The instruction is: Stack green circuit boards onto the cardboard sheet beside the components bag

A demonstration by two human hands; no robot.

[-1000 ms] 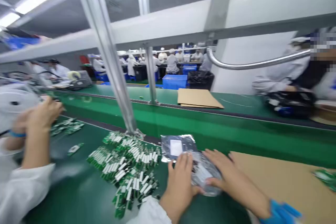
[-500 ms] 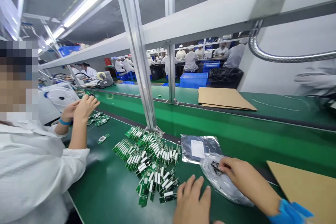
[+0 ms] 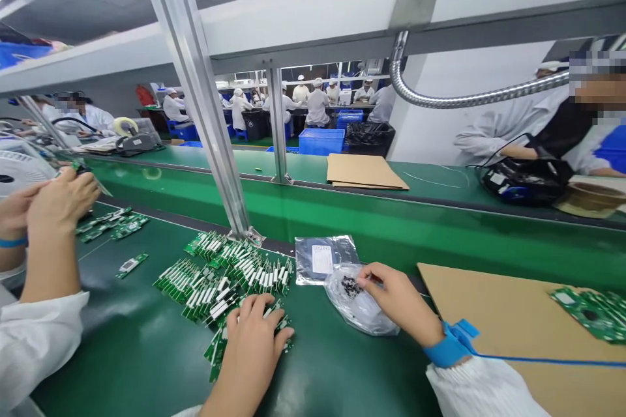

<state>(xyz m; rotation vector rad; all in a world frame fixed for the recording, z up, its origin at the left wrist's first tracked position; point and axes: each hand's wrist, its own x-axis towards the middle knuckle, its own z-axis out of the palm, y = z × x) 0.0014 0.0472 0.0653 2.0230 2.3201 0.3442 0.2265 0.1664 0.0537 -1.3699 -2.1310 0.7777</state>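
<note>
My left hand (image 3: pixel 255 342) reaches palm down over the front of a cluster of green circuit boards (image 3: pixel 261 273) with white parts, standing in packed rows. Its fingers are apart and bent over the nearest boards; whether they touch one is hidden. My right hand (image 3: pixel 394 300), with a blue wrist strap (image 3: pixel 450 344), has thumb and forefinger pinched together beside a small pile of black components (image 3: pixel 350 285). These lie on a clear plastic bag (image 3: pixel 359 319). What sits between those fingertips is too small to make out. A silvery labelled bag (image 3: pixel 308 270) lies just behind.
A co-worker's hands (image 3: pixel 61 202) work at the left, near more circuit boards (image 3: pixel 130 226) and a single board (image 3: pixel 132 265). A metal post (image 3: pixel 200 91) rises behind the cluster. Cardboard (image 3: pixel 469 300) bearing boards (image 3: pixel 589 313) lies at right; a green ledge (image 3: pixel 303 208) runs behind.
The view has turned to the right. My left hand has moved left and forward, from beside the boards to over them. My right hand stays at the black components.
</note>
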